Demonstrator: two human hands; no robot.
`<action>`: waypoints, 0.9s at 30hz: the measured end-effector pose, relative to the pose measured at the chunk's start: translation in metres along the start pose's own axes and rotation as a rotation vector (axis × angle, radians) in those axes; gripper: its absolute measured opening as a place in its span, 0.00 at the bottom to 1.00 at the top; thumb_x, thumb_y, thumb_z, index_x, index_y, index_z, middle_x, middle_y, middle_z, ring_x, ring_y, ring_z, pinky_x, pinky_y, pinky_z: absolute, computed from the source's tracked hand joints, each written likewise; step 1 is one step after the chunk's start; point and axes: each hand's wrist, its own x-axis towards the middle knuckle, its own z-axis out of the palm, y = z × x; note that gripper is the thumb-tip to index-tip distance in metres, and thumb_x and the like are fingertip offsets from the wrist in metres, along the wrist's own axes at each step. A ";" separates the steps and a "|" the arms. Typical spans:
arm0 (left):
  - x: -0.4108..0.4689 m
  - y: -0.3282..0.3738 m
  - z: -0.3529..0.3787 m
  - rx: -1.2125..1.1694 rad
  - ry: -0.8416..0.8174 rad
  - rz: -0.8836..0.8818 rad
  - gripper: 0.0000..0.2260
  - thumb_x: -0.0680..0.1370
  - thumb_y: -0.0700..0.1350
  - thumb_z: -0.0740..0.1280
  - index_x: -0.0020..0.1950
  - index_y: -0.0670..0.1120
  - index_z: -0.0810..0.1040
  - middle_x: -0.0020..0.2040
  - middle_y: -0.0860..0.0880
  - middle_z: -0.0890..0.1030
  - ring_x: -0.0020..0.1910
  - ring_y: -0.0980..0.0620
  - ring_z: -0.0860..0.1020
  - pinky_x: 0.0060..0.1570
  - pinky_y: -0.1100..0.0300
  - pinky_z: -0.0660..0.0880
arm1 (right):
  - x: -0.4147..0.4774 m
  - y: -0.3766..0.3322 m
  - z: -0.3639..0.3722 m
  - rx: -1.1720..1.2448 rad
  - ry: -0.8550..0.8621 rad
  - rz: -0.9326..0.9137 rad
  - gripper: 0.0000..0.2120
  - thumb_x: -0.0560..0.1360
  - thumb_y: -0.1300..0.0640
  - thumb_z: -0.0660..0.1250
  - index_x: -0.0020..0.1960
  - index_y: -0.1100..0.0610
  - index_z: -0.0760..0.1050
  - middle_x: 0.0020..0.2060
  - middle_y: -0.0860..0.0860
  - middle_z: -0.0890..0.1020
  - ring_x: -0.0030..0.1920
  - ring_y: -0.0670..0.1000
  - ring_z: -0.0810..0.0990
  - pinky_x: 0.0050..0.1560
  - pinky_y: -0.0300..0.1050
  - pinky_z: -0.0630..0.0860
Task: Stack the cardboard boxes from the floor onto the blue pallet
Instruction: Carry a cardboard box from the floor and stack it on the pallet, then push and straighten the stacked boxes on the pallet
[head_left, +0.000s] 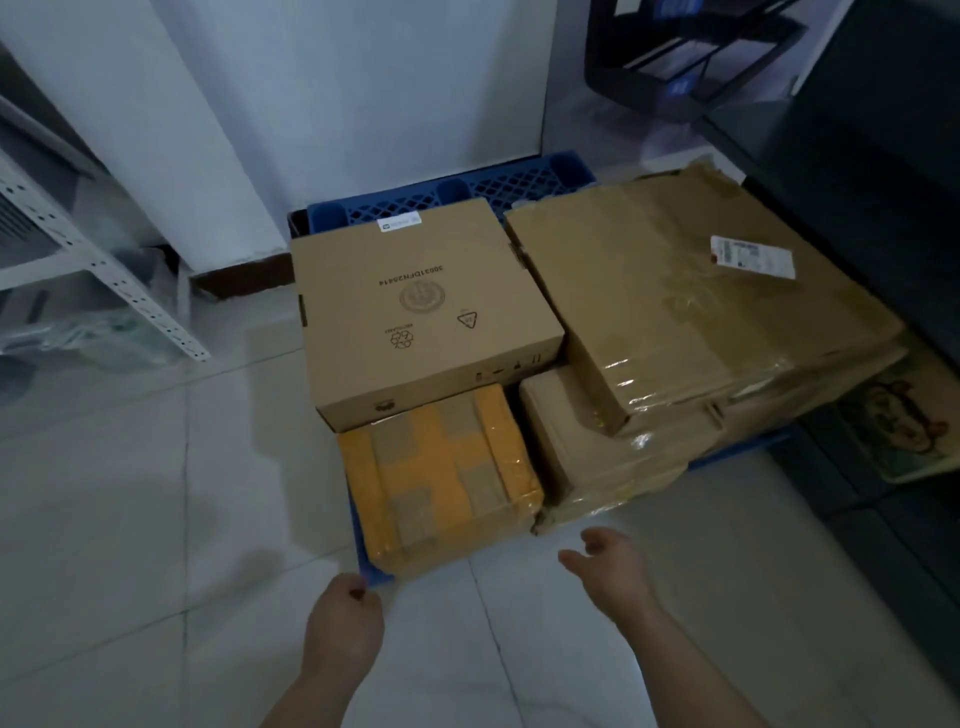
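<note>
Pallet (519, 184) corner sits beside left hand (344, 621) — right hand (613, 566) hovers over tiles (156, 519).

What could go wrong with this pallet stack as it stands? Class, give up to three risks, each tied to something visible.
1. The large flat taped box seems to overhang the smaller taped box under it and looks tilted; added weight might tip it or make it slide.
2. The yellow-taped box sits right at the front edge of the blue pallet; a knock could shift it off.
</note>
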 end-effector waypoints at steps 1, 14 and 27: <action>0.010 -0.012 0.002 -0.002 0.003 -0.011 0.14 0.79 0.37 0.60 0.64 0.39 0.74 0.60 0.39 0.78 0.49 0.45 0.74 0.47 0.58 0.67 | 0.006 0.005 0.011 0.005 0.012 0.007 0.28 0.73 0.54 0.72 0.70 0.62 0.70 0.66 0.57 0.75 0.64 0.55 0.75 0.63 0.47 0.72; 0.156 -0.071 0.118 -0.472 0.108 -0.082 0.15 0.82 0.42 0.53 0.66 0.41 0.72 0.62 0.38 0.76 0.56 0.38 0.74 0.54 0.48 0.70 | 0.133 0.077 0.149 0.042 0.080 -0.142 0.29 0.72 0.48 0.72 0.69 0.58 0.70 0.65 0.54 0.77 0.63 0.55 0.76 0.58 0.47 0.73; 0.185 -0.083 0.167 -1.155 -0.052 0.138 0.13 0.82 0.53 0.53 0.46 0.58 0.76 0.48 0.49 0.79 0.46 0.49 0.76 0.45 0.52 0.74 | 0.189 0.085 0.214 0.667 0.026 -0.205 0.31 0.70 0.65 0.72 0.71 0.62 0.66 0.59 0.55 0.76 0.49 0.51 0.72 0.50 0.46 0.72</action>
